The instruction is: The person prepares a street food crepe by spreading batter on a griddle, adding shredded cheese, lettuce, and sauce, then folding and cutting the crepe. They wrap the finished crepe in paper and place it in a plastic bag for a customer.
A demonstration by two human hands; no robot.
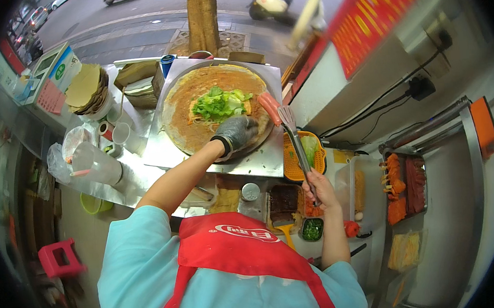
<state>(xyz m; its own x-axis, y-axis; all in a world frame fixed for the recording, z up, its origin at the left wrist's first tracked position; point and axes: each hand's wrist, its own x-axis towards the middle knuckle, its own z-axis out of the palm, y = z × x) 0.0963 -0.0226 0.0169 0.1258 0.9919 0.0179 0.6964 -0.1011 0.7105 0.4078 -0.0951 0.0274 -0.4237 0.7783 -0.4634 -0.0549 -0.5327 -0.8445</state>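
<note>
A large thin crepe (pixel 182 92) coated with brown sauce covers the round griddle. Chopped green lettuce (pixel 220 103) lies at its middle on a yellowish filling. My left hand (pixel 238 134), in a grey glove, rests over the crepe's lower right part, just below the lettuce; its fingertips are partly hidden, so I cannot tell whether it grips anything. Bare, my right hand (pixel 321 187) holds metal tongs (pixel 301 150) by the handle end. A pink sausage (pixel 270 108) sits at the tongs' tips, above the griddle's right edge.
An orange basket (pixel 291 168) with lettuce stands right of the griddle. Near my apron are a shaker (pixel 250 192), a sauce tray (pixel 283 198) and a tub of chopped greens (pixel 312 229). Plastic cups (pixel 97 162) and a paper-bag box (pixel 141 92) stand left. A wall (pixel 323 84) bounds the right.
</note>
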